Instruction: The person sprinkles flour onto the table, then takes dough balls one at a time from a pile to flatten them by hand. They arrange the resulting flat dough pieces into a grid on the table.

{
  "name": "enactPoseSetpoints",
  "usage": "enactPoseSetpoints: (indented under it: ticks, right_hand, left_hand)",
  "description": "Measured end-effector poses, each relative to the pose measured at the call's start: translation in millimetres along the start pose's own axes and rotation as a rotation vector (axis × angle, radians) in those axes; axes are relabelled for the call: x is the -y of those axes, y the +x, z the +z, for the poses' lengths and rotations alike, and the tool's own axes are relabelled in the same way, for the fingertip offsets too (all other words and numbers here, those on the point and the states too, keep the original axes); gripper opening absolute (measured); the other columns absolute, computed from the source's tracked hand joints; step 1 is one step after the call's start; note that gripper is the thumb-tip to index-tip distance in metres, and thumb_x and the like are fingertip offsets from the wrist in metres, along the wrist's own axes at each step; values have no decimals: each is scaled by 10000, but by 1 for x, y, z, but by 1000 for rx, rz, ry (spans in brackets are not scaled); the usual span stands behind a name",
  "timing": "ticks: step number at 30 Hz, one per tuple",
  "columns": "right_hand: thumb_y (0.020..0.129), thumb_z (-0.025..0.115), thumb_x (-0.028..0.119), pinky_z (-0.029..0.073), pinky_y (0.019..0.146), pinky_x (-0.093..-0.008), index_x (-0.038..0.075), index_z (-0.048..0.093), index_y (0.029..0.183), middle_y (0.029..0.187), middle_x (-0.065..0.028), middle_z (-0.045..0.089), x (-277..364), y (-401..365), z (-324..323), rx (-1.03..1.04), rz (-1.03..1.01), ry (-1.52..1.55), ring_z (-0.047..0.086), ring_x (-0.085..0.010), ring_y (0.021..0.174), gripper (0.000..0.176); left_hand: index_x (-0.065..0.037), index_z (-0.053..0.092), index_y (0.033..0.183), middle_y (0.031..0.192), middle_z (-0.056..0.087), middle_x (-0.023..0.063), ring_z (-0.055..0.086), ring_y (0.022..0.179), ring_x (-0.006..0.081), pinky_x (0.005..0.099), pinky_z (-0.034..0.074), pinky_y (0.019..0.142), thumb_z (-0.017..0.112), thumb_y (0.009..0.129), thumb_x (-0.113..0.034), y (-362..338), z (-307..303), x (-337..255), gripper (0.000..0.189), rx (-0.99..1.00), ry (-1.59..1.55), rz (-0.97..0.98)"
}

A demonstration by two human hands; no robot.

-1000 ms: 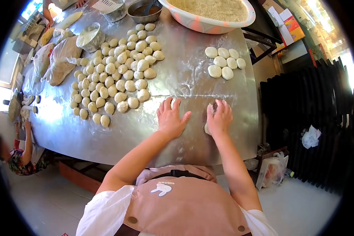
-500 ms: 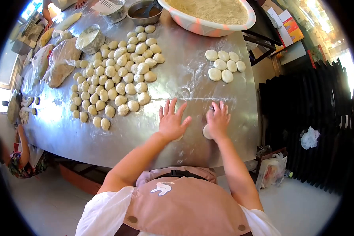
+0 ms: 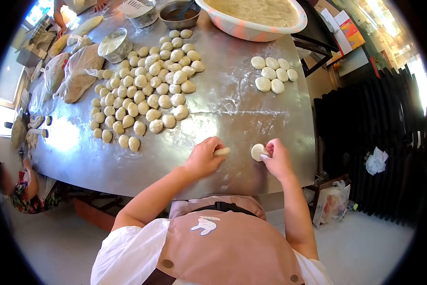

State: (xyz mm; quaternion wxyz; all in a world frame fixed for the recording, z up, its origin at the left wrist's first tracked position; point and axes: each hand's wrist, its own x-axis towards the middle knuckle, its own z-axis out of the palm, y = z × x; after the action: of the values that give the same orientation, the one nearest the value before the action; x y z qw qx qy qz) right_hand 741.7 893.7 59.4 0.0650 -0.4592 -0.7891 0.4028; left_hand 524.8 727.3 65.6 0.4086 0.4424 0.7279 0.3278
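My left hand [image 3: 207,156] is closed around a flattened dough piece [image 3: 222,151], whose pale edge sticks out past the fingers. Between the thumb and fingers of my right hand [image 3: 277,158] is pinched the edge of a round flat dough disc [image 3: 258,152]. Both hands are over the near part of the metal table [image 3: 242,178]. To the left lies a large group of dough balls [image 3: 151,114]. Several flattened dough rounds [image 3: 269,73] sit together at the back right.
A big white basin [image 3: 251,31] of tan crumbly filling stands at the back. Nearby are a metal bowl [image 3: 179,24] with brown liquid and a floury tub [image 3: 115,46]. Plastic-wrapped dough [image 3: 83,71] lies at the left. Other people [image 3: 26,190] are at the left side and far end.
Both hands were spread flat over dough on the table. Now the fingers have closed, and each hand grips a flattened piece. The view has shifted slightly.
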Motion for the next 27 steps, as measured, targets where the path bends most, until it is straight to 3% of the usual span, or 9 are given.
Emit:
enactPoseSetpoints:
  ticks: [1,4,7,11,15,16,20,23,27]
  right_hand:
    - [773,766,8,536,800,-388,33,565,1018,948,-138,643,8,-3,-4,16,40,58,648,-300,878,318]
    - [781,764,-14,546,726,-345,39,582,1030,901,-105,645,6,-20,-1,-183,-399,-113,649,-241,787,312]
    - [796,765,-10,546,699,-330,41,598,1057,927,-97,652,13,-41,6,142,-346,142,649,-214,767,314]
    - [812,782,61,550,680,-323,35,607,1125,959,-98,666,-11,-31,6,-257,-215,92,653,-221,759,360]
    - [830,786,222,520,885,-405,10,601,1185,1091,-159,653,-57,-5,6,-412,39,-234,635,-294,1011,453]
    - [806,804,280,487,946,-426,0,601,1196,1122,-175,641,-51,-3,3,-287,173,-96,605,-329,1083,521]
    - [766,836,245,511,844,-409,30,650,1115,1021,-152,650,-32,2,3,-122,222,-67,626,-307,961,450]
    - [736,846,174,513,772,-406,61,665,1076,935,-140,632,-15,-4,-1,-123,100,-42,619,-280,886,401]
    - [747,821,93,513,736,-401,72,653,1056,973,-120,591,-14,-4,6,-475,-249,-99,604,-294,858,353]
  left_hand:
    - [-80,550,1194,1154,604,159,582,1107,356,432,464,975,794,772,-168,-3,1,1,496,-61,-20,28]
    - [-100,521,1331,1242,556,176,531,1171,367,428,446,1011,851,721,-208,-5,9,17,702,-255,205,295]
    - [-91,452,1443,1323,492,199,472,1230,382,439,414,1058,890,679,-254,-6,16,22,895,-314,352,99]
    - [-36,445,1443,1332,473,216,454,1247,393,447,392,1081,883,691,-280,2,16,26,904,-244,325,48]
    - [-3,501,1383,1276,501,214,493,1203,389,436,434,1036,863,720,-287,19,16,29,807,-229,287,9]
    - [-3,509,1372,1264,506,212,503,1190,387,435,443,1024,861,722,-282,20,15,28,789,-224,283,11]
    - [-26,553,1320,1209,537,198,551,1114,383,433,478,977,851,726,-274,18,16,29,709,-250,279,38]
    - [-34,565,1308,1191,552,192,572,1088,379,433,492,951,847,730,-291,31,13,25,693,-266,279,57]
    - [-32,567,1297,1179,567,193,586,1077,376,435,506,922,839,738,-317,82,10,20,684,-353,282,148]
